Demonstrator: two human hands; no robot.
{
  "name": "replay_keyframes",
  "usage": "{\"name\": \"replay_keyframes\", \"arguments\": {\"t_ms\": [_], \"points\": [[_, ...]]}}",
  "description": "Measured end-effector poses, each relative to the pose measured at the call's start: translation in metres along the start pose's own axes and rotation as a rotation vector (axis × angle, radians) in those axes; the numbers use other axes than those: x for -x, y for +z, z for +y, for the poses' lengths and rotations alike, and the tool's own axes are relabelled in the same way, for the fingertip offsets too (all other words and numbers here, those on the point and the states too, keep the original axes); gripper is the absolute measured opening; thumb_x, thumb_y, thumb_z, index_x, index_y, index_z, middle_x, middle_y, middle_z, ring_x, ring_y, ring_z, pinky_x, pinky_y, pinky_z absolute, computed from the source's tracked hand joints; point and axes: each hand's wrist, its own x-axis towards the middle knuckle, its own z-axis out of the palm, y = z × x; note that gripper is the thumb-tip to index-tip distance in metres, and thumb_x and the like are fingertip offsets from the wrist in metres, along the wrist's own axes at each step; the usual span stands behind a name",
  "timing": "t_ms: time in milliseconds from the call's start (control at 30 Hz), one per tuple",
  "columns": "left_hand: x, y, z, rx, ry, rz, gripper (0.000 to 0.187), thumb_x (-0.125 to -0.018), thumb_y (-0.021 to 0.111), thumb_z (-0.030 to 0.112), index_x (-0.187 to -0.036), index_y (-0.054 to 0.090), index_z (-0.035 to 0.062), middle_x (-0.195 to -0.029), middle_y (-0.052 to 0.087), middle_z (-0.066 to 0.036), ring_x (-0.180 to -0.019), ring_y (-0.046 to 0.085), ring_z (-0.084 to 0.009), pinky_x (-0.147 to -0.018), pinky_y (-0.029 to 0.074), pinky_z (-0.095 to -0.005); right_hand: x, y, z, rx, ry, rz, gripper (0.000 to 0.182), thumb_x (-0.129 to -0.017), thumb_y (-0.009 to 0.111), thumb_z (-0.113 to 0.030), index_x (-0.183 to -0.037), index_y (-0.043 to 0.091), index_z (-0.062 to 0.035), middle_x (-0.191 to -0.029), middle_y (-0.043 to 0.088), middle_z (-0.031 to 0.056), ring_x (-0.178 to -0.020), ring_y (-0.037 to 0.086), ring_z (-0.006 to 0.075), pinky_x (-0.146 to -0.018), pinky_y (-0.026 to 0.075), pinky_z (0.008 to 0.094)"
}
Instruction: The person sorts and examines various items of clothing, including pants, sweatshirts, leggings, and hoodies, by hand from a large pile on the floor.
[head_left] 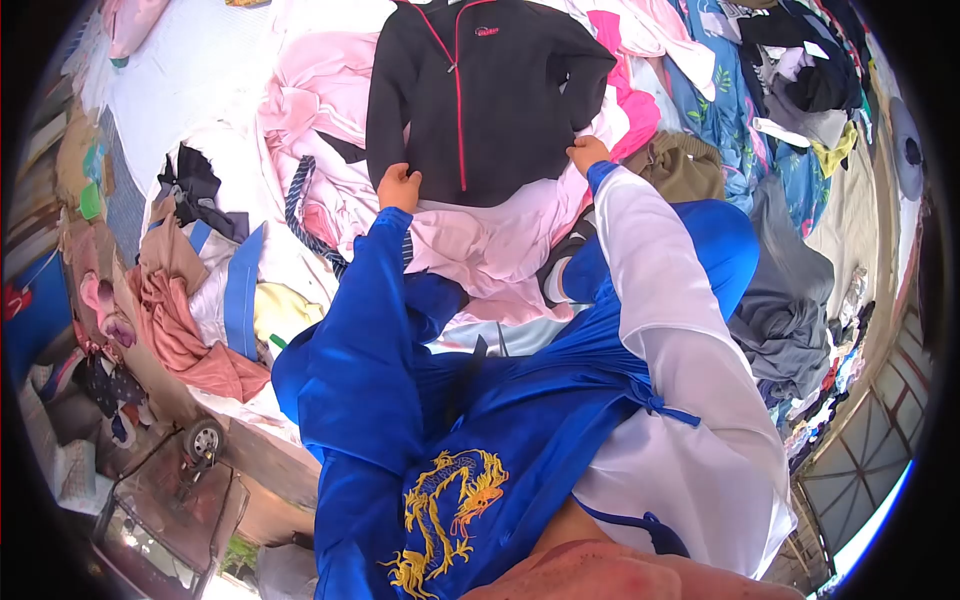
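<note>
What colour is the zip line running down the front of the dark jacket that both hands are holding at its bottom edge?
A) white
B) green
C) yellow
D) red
D: the black jacket, held at its hem by the left hand and the right hand, has a red zip line running down its front.

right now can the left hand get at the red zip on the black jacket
Probably yes. The left hand already grips the bottom hem of the black fleece jacket with red zip, laid flat on pink cloth; the zip line runs uncovered just beside it.
</note>
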Motion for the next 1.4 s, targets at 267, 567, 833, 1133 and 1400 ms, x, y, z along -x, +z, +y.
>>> {"name": "replay_keyframes", "arguments": {"t_ms": [267, 567, 833, 1133, 1400], "points": [[-0.029, 0.045, -0.034, -0.068, -0.188, 0.096, 0.06, -0.078, 0.076, 0.028, -0.125, 0.058, -0.0063, -0.119, 0.064, -0.025, -0.113, 0.062, -0.0325, -0.097, 0.047, -0.0343, 0.017, 0.024, -0.031, -0.188, 0.037, 0.16, 0.06, -0.073, 0.079, -0.027, -0.118, 0.058, 0.0054, -0.114, 0.065, 0.022, -0.105, 0.064, 0.0323, -0.092, 0.049, 0.036], [-0.04, 0.071, -0.005, -0.193, -0.288, -0.064, 0.049, -0.074, 0.073, 0.034, -0.107, 0.068, -0.0026, -0.107, 0.068, -0.025, -0.103, 0.065, -0.0375, -0.092, 0.049, -0.0419, 0.012, 0.036, -0.035, -0.167, 0.071, -0.011, 0.048, -0.078, 0.071, -0.037, -0.103, 0.068, 0.0039, -0.103, 0.069, 0.0251, -0.098, 0.065, 0.0392, -0.089, 0.048, 0.0416], [0.002, 0.092, 0.028, 0.236, -0.176, 0.202, 0.043, -0.076, 0.068, 0.03, -0.093, 0.064, -0.0085, -0.088, 0.068, -0.026, -0.088, 0.066, -0.0404, -0.08, 0.05, -0.0419, 0.016, 0.042, -0.032, -0.671, 0.243, 0.356, 0.034, -0.079, 0.07, -0.023, -0.095, 0.069, 0.0071, -0.088, 0.07, 0.0177, -0.083, 0.067, 0.0266, -0.076, 0.052, 0.0359], [0.07, 0.07, 0.036, 0.192, -0.171, -0.049, 0.06, -0.084, 0.067, 0.049, -0.098, 0.069, -0.0093, -0.091, 0.07, -0.026, -0.091, 0.068, -0.0382, -0.082, 0.052, -0.0397, 0.086, 0.018, -0.055, -0.734, 0.155, -0.102, 0.067, -0.081, 0.073, -0.046, -0.117, 0.063, 0.0105, -0.112, 0.067, 0.024, -0.104, 0.065, 0.0331, -0.093, 0.049, 0.0345], [0.147, 0.07, 0.021, 0.036, -0.116, -0.109, 0.045, -0.085, 0.066, 0.04, -0.098, 0.072, -0.0033, -0.094, 0.071, -0.024, -0.094, 0.067, -0.0391, -0.084, 0.051, -0.0423, 0.135, 0.053, -0.003, -0.111, 0.115, -0.127, 0.058, -0.083, 0.072, -0.031, -0.123, 0.059, 0.0086, -0.117, 0.065, 0.0253, -0.11, 0.064, 0.0341, -0.097, 0.048, 0.0357]]}}
